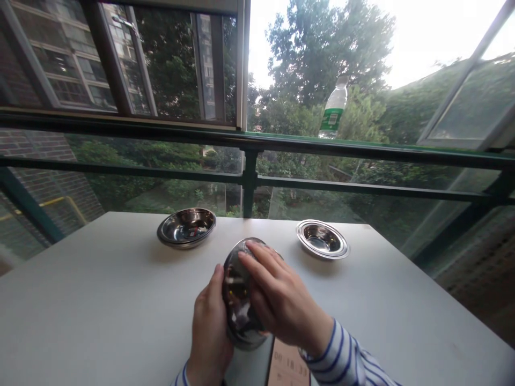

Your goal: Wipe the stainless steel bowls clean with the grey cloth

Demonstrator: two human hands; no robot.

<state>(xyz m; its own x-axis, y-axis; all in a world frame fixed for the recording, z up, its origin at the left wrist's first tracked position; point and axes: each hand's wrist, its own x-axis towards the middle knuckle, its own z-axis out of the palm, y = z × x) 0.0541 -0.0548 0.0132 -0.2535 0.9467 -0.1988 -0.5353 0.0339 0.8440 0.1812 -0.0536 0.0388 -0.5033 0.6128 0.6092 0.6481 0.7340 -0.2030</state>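
A shiny stainless steel bowl [237, 292] is tilted up on edge over the near middle of the table, its smooth side catching reflections. My left hand [210, 327] grips its left edge, thumb up along the rim. Across the upper right of the bowl lies my right hand [281, 292], its fingers close together and pressed on the metal. A small grey textured patch shows at the right fingertips; whether it is a cloth, a label or a reflection I cannot tell. The right hand covers much of the bowl's right side.
Stacked steel bowls [187, 228] sit at the back left of the white table [100, 300]. A wide-rimmed steel bowl [322, 239] stands at the back right. A phone [287, 367] lies below my right wrist. Behind the railing [362, 147] is a green-labelled plastic bottle [333, 110].
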